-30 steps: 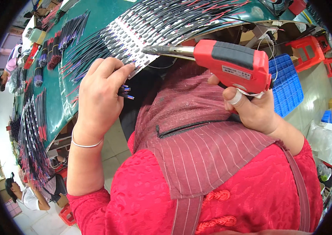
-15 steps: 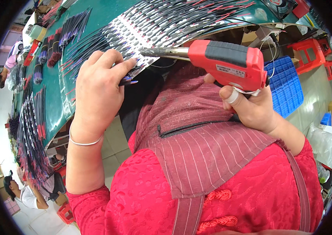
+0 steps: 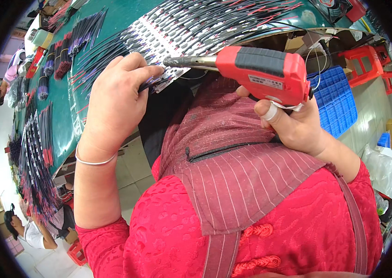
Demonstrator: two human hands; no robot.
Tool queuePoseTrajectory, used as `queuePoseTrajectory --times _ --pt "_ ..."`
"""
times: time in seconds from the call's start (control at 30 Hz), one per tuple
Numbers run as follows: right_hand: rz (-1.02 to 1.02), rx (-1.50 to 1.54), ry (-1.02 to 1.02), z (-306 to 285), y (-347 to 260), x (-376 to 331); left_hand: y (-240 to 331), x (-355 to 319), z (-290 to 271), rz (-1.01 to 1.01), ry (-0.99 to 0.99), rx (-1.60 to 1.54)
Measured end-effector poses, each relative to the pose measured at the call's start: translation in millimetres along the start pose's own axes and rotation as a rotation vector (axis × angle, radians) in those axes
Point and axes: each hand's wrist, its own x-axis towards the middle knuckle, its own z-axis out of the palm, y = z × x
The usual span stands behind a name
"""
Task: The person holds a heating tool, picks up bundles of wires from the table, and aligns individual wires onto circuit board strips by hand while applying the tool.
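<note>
My right hand (image 3: pixel 293 125) is wrapped round a red-and-black soldering gun (image 3: pixel 261 69), its thumb taped in white. The gun points left, and its dark metal tip (image 3: pixel 177 61) reaches the edge of a white board (image 3: pixel 156 41) beside my left fingertips. My left hand (image 3: pixel 119 92) is closed in a pinch over the board's near edge, on dark wires (image 3: pixel 146 86) whose ends poke out below the fingers. Rows of black and red wires with small white parts cover the board. The exact spot under the fingertips is hidden.
The board lies on a green table (image 3: pixel 117 14). Wire bundles (image 3: pixel 64 60) and a long heap of wires (image 3: pixel 36 162) sit at the left. A blue crate (image 3: pixel 339 99) and red stools (image 3: pixel 362 67) stand at the right. Another person (image 3: pixel 31 231) is at the lower left.
The gun has shifted slightly left and its tip now sits closer to my left fingers. My left hand and forearm have moved a little left.
</note>
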Motion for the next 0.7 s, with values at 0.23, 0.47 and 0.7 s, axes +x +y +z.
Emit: queuePoseTrajectory --times 0.23,0.47,0.7 --pt "0.041 0.024 0.005 2 0 0 3 1 -3 0.027 -0.020 0.050" --pt "0.081 -0.048 0.037 2 1 -3 10 1 -4 0.068 -0.032 0.149" --pt "-0.012 0.017 0.027 -1 2 -4 14 -1 -3 0.053 -0.006 0.151"
